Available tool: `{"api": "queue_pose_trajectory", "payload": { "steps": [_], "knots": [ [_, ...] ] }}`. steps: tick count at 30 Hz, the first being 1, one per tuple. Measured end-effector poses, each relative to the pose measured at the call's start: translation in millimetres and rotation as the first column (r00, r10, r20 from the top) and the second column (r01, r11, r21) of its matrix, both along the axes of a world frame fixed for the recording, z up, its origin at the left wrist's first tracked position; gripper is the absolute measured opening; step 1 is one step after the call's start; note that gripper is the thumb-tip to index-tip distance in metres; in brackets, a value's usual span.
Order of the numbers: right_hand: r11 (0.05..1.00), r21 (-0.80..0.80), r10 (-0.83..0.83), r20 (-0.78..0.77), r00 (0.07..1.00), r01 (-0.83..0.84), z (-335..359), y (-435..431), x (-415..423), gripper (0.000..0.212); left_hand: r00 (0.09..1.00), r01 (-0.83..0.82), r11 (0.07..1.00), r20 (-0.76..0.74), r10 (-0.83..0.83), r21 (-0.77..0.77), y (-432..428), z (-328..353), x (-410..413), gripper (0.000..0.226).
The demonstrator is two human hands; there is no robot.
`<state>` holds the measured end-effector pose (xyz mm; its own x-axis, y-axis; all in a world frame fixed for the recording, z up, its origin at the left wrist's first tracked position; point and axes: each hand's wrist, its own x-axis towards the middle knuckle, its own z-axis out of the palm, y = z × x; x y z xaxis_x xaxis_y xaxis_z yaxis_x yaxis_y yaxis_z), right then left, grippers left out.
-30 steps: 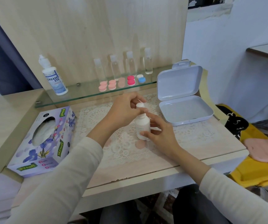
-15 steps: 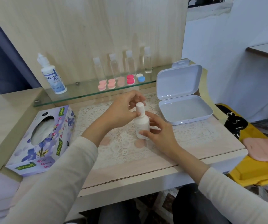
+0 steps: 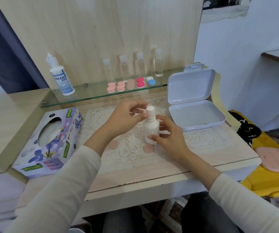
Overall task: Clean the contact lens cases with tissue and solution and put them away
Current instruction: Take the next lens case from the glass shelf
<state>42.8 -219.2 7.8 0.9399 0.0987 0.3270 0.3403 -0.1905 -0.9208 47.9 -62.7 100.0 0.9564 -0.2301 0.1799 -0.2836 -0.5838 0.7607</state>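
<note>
— Head view: what's held?
— The right hand [image 3: 167,137] curls round the small white bottle [image 3: 151,127], which stands upright. The left hand [image 3: 125,118] touches its neck; pinching or not, I cannot tell.
— The lens cases [image 3: 140,82]?
— Beyond the grip, on the glass shelf [image 3: 93,96]; tissue box [image 3: 39,157] to its left.

Bare lace mat [image 3: 202,140] lies free along the near edge and right of the small bottle [image 3: 151,128]. The tissue box [image 3: 48,142] walls the left side; the white box [image 3: 196,115], lid up, the back right. The glass shelf [image 3: 93,98] overhangs the back, crowded mid-way with clear bottles [image 3: 140,68] and lens cases [image 3: 140,82].
</note>
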Motion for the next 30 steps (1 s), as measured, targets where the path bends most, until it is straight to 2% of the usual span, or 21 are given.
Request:
{"api": "queue_pose_trajectory", "payload": {
  "steps": [4, 7, 10, 17, 23, 25, 27, 30],
  "knots": [
    [0.994, 0.022, -0.108, -0.02, 0.994, 0.108, 7, 3, 8, 0.053, 0.985, -0.169, 0.981, -0.001, 0.17, 0.096, 36, -25, -8, 0.031],
    [0.978, -0.077, -0.193, 0.011, 0.981, 0.193, 15, 2, 25, 0.052, 0.963, -0.262, 0.937, -0.006, 0.27, 0.233, 66, -52, -21, 0.031],
    [0.965, -0.137, -0.228, -0.014, 0.974, 0.224, 19, 2, 42, 0.047, 0.947, -0.306, 0.905, -0.004, 0.322, 0.296, 85, -72, -32, 0.028],
    [0.948, -0.222, -0.24, -0.024, 0.97, 0.229, 19, 11, 56, 0.05, 0.971, -0.237, 0.874, 0.089, 0.22, 0.425, 95, -88, -37, 0.031],
    [0.898, -0.289, -0.339, 0.02, 0.94, 0.33, 15, 3, 46, 0.067, 0.972, -0.23, 0.894, 0.143, 0.188, 0.386, 94, -92, -38, 0.044],
    [0.865, -0.311, -0.382, 0.098, 0.919, 0.393, 14, 1, 36, 0.063, 0.982, -0.181, 0.903, 0.125, 0.143, 0.391, 93, -93, -38, 0.047],
    [0.866, -0.32, -0.349, 0.161, 0.923, 0.383, 14, 2, 22, 0.051, 0.991, -0.129, 0.907, 0.096, 0.098, 0.402, 94, -94, -38, 0.052],
    [0.898, -0.386, -0.15, 0.177, 0.973, 0.209, 14, 7, 4, 0.034, 0.996, -0.08, 0.913, 0.062, 0.06, 0.401, 94, -92, -37, 0.053]
  ]
}}
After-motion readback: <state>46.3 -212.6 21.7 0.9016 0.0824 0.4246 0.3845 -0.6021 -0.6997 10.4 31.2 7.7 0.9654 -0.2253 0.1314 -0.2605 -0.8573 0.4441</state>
